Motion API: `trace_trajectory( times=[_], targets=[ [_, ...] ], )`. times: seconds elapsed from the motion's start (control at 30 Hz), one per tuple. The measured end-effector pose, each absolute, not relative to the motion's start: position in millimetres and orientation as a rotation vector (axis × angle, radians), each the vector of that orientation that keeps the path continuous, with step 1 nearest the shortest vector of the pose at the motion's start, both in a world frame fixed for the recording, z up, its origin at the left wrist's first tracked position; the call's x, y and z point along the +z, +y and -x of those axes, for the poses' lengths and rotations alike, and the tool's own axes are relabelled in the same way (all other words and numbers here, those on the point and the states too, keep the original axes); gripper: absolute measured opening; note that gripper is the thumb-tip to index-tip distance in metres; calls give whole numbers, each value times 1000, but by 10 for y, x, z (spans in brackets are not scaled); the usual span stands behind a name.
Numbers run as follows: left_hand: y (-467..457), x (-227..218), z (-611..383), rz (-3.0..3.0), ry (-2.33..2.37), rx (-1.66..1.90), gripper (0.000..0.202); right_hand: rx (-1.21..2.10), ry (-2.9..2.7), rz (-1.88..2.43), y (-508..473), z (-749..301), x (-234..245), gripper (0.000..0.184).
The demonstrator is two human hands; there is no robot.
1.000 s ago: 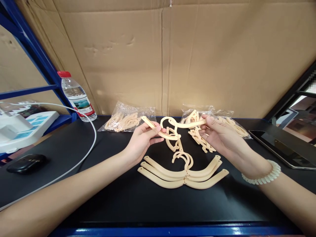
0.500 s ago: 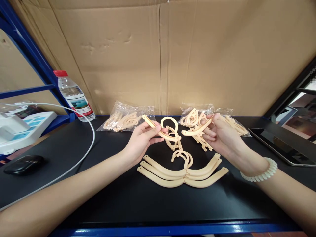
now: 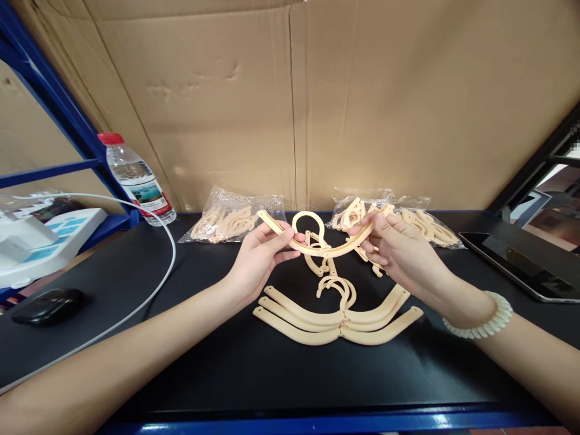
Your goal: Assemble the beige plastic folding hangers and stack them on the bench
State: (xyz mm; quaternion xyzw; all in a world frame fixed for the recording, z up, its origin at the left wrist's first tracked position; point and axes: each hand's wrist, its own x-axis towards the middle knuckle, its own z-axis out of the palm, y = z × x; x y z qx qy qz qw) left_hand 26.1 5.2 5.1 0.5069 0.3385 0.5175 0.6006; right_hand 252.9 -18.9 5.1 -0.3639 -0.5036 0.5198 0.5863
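Between finger and thumb, my left hand grips a cream plastic hanger arm that has a round hook at its inner end. My right hand pinches a second curved hanger arm, whose inner end meets the left piece just below the hook. Whether the two are locked together I cannot tell. Below my hands, several cream hangers lie stacked on the black table with their hooks toward the back. Loose hanger parts lie behind them, partly hidden by the held pieces.
Clear plastic bags of hanger parts lie at the back, one on the left and others on the right. A water bottle, a white cable, a black mouse and a power strip are at left; a tablet at right.
My right hand has moved left, bringing its hanger arm from a small gap into contact with the piece in my left hand. My left hand has barely moved.
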Motion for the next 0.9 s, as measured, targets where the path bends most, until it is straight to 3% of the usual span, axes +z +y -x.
trace_trajectory(
  times=[0.33,0.63,0.9],
  targets=[
    [45,38,-259,-1189,774,1215,10,1357,-1195,883,-219,-2474,94,42],
    [18,61,-265,-1213,768,1250,10,1337,-1147,885,-175,-2509,14,22],
    [10,60,-275,-1260,750,1259,11,1456,-1221,778,-198,-2473,-27,25]
  ],
)
